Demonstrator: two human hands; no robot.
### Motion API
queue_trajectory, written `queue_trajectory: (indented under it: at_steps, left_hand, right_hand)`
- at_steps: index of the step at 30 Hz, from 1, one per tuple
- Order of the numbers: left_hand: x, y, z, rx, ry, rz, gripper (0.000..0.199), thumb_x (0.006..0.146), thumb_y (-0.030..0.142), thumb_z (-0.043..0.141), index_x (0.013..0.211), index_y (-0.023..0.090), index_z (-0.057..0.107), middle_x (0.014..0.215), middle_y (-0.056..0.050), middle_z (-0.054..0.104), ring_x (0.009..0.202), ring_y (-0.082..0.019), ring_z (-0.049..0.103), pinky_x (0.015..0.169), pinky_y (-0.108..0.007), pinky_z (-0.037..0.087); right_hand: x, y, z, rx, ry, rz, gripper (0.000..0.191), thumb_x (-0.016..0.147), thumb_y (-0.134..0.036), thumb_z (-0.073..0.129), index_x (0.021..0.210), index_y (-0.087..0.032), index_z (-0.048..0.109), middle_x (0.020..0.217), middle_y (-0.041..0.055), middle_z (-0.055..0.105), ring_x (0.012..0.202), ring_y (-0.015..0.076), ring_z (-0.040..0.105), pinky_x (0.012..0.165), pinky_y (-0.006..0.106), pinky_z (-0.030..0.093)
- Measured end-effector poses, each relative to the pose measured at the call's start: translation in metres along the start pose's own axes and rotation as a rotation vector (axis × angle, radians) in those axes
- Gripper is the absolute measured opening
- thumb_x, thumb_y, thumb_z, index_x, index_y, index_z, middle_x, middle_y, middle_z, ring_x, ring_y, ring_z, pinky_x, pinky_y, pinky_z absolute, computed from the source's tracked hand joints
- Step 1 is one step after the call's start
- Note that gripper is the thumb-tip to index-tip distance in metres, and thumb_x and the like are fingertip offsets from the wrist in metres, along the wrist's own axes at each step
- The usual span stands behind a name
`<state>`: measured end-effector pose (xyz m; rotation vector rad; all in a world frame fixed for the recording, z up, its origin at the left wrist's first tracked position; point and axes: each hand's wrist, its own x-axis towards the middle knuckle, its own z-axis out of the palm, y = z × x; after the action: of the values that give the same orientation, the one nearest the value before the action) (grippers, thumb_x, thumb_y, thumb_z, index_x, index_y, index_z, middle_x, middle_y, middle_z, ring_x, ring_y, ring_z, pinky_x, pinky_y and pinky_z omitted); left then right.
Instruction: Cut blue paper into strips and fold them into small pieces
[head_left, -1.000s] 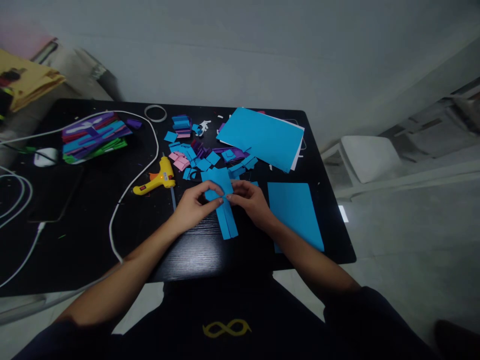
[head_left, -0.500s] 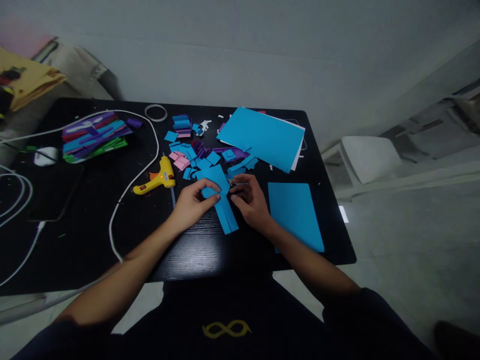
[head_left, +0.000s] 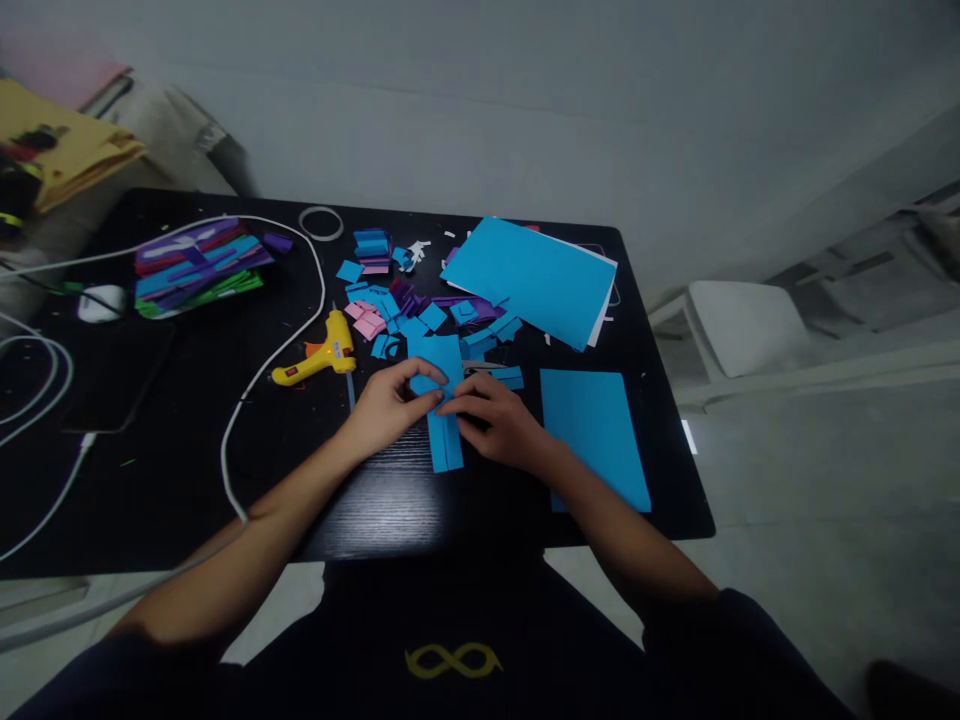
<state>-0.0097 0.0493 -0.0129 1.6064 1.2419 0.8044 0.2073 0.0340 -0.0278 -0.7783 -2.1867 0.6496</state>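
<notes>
A blue paper piece (head_left: 445,442) with a long strip pointing toward me is between my hands, near the middle of the black table. My left hand (head_left: 396,402) pinches its left side between thumb and fingers. From the right, my right hand (head_left: 493,415) has its fingers on the same piece, close to the left fingertips. Part of the piece is hidden under the fingers. Small blue cut pieces (head_left: 433,317) and pink pieces (head_left: 367,321) lie just beyond it. Left of my left hand rests a yellow glue gun (head_left: 322,356).
Blue sheets lie at the back right (head_left: 536,280) and front right (head_left: 594,435). A white cable (head_left: 223,450) crosses the table and my left forearm. A colourful paper stack (head_left: 199,268), a phone (head_left: 120,385) and a tape ring (head_left: 321,224) are also there.
The blue piece has turned so its strip points more directly toward me. My right hand has shifted left onto it, closer to my left hand. The whole view has moved slightly.
</notes>
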Motion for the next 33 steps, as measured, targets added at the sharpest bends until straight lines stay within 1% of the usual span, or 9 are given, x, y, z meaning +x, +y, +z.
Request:
queue_trajectory:
  at_steps: [4, 8, 11, 15, 19, 23, 28, 30, 33]
  left_hand:
    - [0.000, 0.001, -0.003, -0.022, -0.027, 0.025, 0.021, 0.084, 0.035, 0.071, 0.099, 0.021, 0.073, 0.090, -0.002, 0.072, 0.073, -0.017, 0.062, 0.064, -0.028, 0.046]
    - [0.000, 0.004, -0.004, -0.034, -0.055, 0.046, 0.020, 0.086, 0.036, 0.071, 0.098, 0.021, 0.073, 0.085, -0.001, 0.071, 0.067, -0.016, 0.060, 0.060, -0.027, 0.045]
    - [-0.001, 0.004, -0.005, -0.030, -0.038, 0.054, 0.017, 0.086, 0.034, 0.072, 0.096, 0.021, 0.074, 0.082, -0.001, 0.071, 0.065, -0.015, 0.059, 0.058, -0.026, 0.044]
    - [0.000, 0.004, -0.005, -0.051, -0.007, 0.047, 0.017, 0.085, 0.036, 0.073, 0.094, 0.021, 0.075, 0.085, -0.003, 0.073, 0.070, -0.018, 0.064, 0.060, -0.027, 0.047]
    - [-0.001, 0.004, -0.004, -0.063, 0.010, 0.049, 0.017, 0.083, 0.037, 0.076, 0.090, 0.021, 0.075, 0.082, -0.002, 0.074, 0.071, -0.019, 0.066, 0.061, -0.028, 0.049]
    - [-0.001, 0.006, -0.004, -0.070, 0.004, 0.034, 0.019, 0.081, 0.038, 0.078, 0.088, 0.020, 0.075, 0.082, -0.002, 0.074, 0.070, -0.017, 0.065, 0.061, -0.027, 0.048]
    - [-0.001, 0.007, -0.004, -0.085, 0.006, 0.022, 0.022, 0.079, 0.041, 0.080, 0.085, 0.020, 0.074, 0.081, -0.003, 0.075, 0.069, -0.017, 0.064, 0.060, -0.026, 0.048]
    - [-0.001, 0.006, -0.004, -0.090, 0.011, 0.024, 0.022, 0.079, 0.040, 0.080, 0.084, 0.020, 0.075, 0.082, -0.003, 0.075, 0.070, -0.017, 0.065, 0.061, -0.026, 0.049]
    - [-0.002, 0.005, -0.004, -0.097, 0.012, 0.029, 0.020, 0.081, 0.039, 0.080, 0.086, 0.020, 0.075, 0.085, -0.003, 0.076, 0.073, -0.018, 0.066, 0.062, -0.027, 0.050]
  right_hand:
    - [0.002, -0.003, -0.005, 0.089, 0.040, 0.063, 0.026, 0.093, -0.010, 0.061, 0.111, -0.026, 0.071, 0.106, 0.0065, 0.069, 0.099, 0.0214, 0.068, 0.088, 0.038, 0.058]
    - [0.002, -0.003, -0.007, 0.118, 0.101, 0.112, 0.025, 0.090, -0.013, 0.063, 0.110, -0.027, 0.070, 0.103, 0.0055, 0.071, 0.092, 0.0216, 0.070, 0.084, 0.038, 0.059]
    - [0.001, -0.001, -0.007, 0.113, 0.133, 0.138, 0.022, 0.090, -0.016, 0.065, 0.108, -0.027, 0.070, 0.102, 0.0051, 0.073, 0.093, 0.0221, 0.070, 0.087, 0.040, 0.058]
    - [0.003, -0.001, -0.007, 0.128, 0.185, 0.141, 0.019, 0.089, -0.021, 0.070, 0.107, -0.027, 0.069, 0.104, 0.0058, 0.072, 0.098, 0.0235, 0.070, 0.091, 0.042, 0.058]
    - [0.004, -0.002, -0.007, 0.154, 0.208, 0.173, 0.020, 0.088, -0.021, 0.073, 0.107, -0.025, 0.070, 0.111, 0.0087, 0.065, 0.103, 0.0247, 0.068, 0.082, 0.039, 0.060]
    - [0.003, -0.002, -0.006, 0.172, 0.235, 0.219, 0.020, 0.086, -0.020, 0.076, 0.105, -0.025, 0.071, 0.126, 0.0110, 0.059, 0.109, 0.0250, 0.067, 0.087, 0.041, 0.061]
    - [0.002, -0.002, -0.003, 0.293, 0.214, 0.308, 0.021, 0.084, -0.028, 0.082, 0.102, -0.026, 0.072, 0.141, 0.0118, 0.057, 0.120, 0.0280, 0.067, 0.093, 0.045, 0.063]
    - [0.001, -0.001, 0.000, 0.371, 0.213, 0.332, 0.022, 0.084, -0.031, 0.082, 0.104, -0.026, 0.072, 0.140, 0.0113, 0.060, 0.124, 0.0285, 0.066, 0.095, 0.044, 0.063]
    - [0.000, 0.002, 0.004, 0.486, 0.208, 0.378, 0.028, 0.083, -0.034, 0.084, 0.106, -0.027, 0.072, 0.125, 0.0082, 0.068, 0.126, 0.0282, 0.065, 0.101, 0.044, 0.061]
